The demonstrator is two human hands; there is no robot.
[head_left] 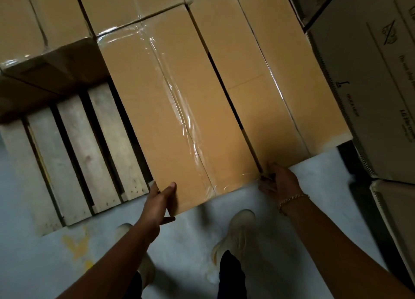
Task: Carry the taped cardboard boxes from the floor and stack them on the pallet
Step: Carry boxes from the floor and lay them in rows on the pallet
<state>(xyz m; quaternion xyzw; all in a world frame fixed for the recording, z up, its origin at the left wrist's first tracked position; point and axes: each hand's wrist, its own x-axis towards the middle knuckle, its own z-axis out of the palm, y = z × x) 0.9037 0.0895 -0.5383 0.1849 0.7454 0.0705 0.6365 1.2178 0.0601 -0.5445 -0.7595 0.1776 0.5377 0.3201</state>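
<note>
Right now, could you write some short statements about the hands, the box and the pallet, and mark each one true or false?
1. The left hand and the right hand hold the box at its near corners. True.
2. Boxes cover the whole pallet. False: bare slats show to the left of the box.
3. Clear tape runs along the top of the box. True.
4. The bracelet is on the left wrist. False: it is on the right wrist.
</note>
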